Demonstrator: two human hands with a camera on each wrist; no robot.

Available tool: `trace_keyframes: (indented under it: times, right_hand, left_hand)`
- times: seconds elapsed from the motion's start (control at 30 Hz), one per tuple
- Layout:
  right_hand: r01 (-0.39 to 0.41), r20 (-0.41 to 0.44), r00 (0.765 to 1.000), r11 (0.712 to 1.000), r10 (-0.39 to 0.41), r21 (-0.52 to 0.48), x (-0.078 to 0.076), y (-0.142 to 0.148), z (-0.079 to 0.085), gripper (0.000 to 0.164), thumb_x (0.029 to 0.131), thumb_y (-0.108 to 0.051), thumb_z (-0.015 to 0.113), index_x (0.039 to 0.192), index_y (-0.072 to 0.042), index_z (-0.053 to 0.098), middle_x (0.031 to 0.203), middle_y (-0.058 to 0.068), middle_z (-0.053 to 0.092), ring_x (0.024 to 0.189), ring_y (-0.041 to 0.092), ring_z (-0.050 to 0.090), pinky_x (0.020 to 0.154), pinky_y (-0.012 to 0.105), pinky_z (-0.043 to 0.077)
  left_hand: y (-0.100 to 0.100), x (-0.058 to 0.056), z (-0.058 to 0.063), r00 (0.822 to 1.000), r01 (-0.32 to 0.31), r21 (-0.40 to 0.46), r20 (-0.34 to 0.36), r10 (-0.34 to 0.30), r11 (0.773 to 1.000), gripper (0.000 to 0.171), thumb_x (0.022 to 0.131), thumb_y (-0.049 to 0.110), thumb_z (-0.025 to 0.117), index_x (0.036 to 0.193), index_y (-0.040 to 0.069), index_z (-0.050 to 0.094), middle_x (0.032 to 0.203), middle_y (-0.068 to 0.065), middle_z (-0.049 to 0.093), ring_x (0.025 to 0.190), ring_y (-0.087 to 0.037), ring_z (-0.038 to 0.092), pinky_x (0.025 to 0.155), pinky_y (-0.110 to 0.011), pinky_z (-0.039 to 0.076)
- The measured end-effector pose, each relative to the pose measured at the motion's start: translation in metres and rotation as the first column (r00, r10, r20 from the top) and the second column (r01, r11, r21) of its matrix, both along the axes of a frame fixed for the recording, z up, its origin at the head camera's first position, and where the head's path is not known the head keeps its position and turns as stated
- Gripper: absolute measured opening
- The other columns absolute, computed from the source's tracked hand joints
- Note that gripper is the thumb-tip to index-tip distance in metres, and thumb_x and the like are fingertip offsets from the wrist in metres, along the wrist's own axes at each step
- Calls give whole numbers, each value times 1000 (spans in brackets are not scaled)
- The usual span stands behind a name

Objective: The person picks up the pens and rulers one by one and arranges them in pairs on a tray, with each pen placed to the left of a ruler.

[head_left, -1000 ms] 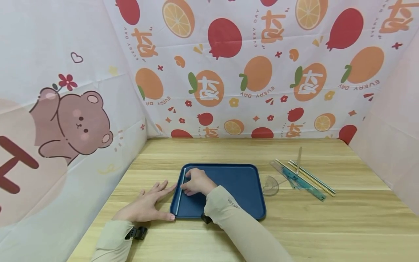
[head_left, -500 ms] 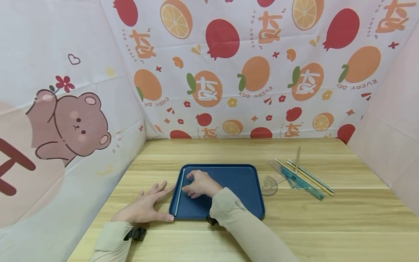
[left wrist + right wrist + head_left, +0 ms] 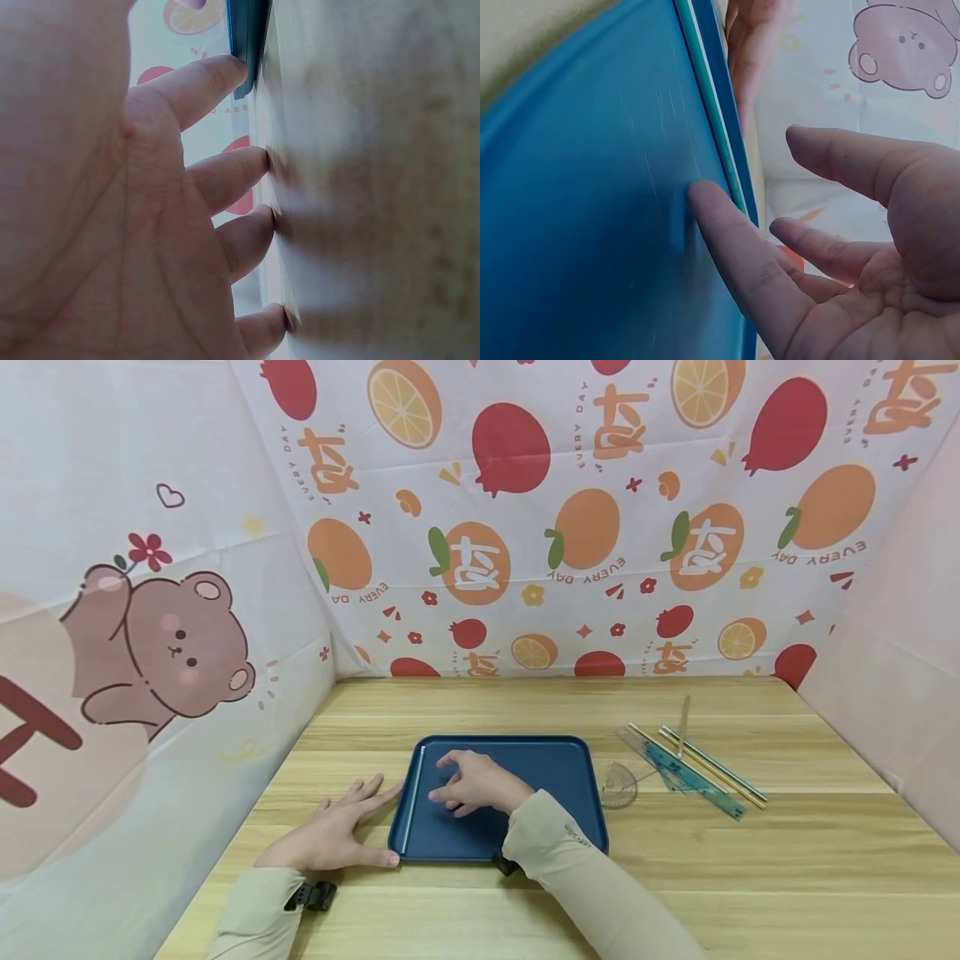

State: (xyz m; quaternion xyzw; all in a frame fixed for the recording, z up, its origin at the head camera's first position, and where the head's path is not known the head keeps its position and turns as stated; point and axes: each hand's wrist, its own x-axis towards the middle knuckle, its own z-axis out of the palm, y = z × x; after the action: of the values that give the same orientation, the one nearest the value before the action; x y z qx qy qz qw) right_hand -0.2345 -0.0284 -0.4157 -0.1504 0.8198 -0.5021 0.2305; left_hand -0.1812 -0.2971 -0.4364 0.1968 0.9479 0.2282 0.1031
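Observation:
A slim teal pencil (image 3: 412, 806) lies lengthwise along the left inner wall of the blue tray (image 3: 536, 777). In the right wrist view, the same pencil (image 3: 707, 97) runs straight beside the tray's rim. My right hand (image 3: 480, 785) is over the tray, just right of the pencil, holding nothing, with its fingers loosely spread. My left hand (image 3: 337, 835) rests at the tray's left side, fingers spread on the table and the thumb by the near left corner. In the left wrist view, a fingertip of the left hand (image 3: 165, 195) touches the tray's edge (image 3: 247, 37).
Right of the tray lie a clear protractor (image 3: 619, 785), a teal ruler (image 3: 712, 793), a gold pencil (image 3: 731, 782), another teal pencil (image 3: 720, 764) and a thin beige stick (image 3: 684, 727), partly overlapping. Printed cloth walls (image 3: 525, 527) stand behind and beside the wooden table (image 3: 810, 860).
My right hand has come off the pencil in the tray and moved right, its fingers parting. The pencil and my left hand stay in place.

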Motion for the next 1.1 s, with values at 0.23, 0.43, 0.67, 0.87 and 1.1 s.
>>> trace_keyframes:
  times: [0.23, 0.43, 0.67, 0.87, 1.1]
  right_hand:
    - [-28, -37, 999, 999, 27, -23, 1, 12, 3, 59, 99, -19, 80, 152, -6, 56, 107, 9, 70, 93, 26, 79, 77, 37, 67]
    - [-32, -47, 998, 999, 31, -30, 2, 24, 5, 59, 99, -20, 80, 152, -8, 56, 107, 9, 69, 94, 25, 79, 78, 38, 67]
    - [-26, -69, 997, 999, 24, -26, 3, 35, 9, 59, 99, -23, 80, 152, -10, 57, 109, 9, 69, 95, 27, 78, 78, 38, 68]
    - [-30, -78, 997, 999, 28, -24, 4, 43, 14, 59, 100, -23, 79, 152, -11, 56, 112, 9, 69, 99, 29, 78, 78, 38, 68]
    - [-41, -88, 995, 998, 37, -41, 4, 63, 14, 57, 101, -22, 77, 153, -12, 55, 115, 11, 67, 99, 31, 79, 80, 42, 68]
  left_hand:
    - [0, 1, 0, 1000, 4, -3, -22, -4, 1000, 109, 80, 65, 88, 168, 22, 40, 175, -30, 25, 159, -63, 16, 107, -96, 10]
    - [1, 2, 0, 1000, 10, -7, -19, -10, 1000, 109, 80, 63, 88, 169, 23, 39, 174, -31, 25, 159, -64, 16, 107, -96, 11]
    - [1, 2, 1, 1000, 3, 8, 0, -3, 1000, 109, 80, 61, 89, 169, 23, 39, 176, -29, 23, 160, -63, 13, 108, -95, 8]
    - [1, 2, 1, 1000, 7, 1, -10, -7, 1000, 110, 79, 62, 89, 168, 22, 39, 175, -29, 24, 159, -64, 14, 108, -95, 10]
    - [2, 1, -1, 1000, 10, 7, -17, -10, 1000, 110, 78, 62, 90, 168, 23, 40, 176, -28, 24, 160, -63, 14, 108, -95, 9]
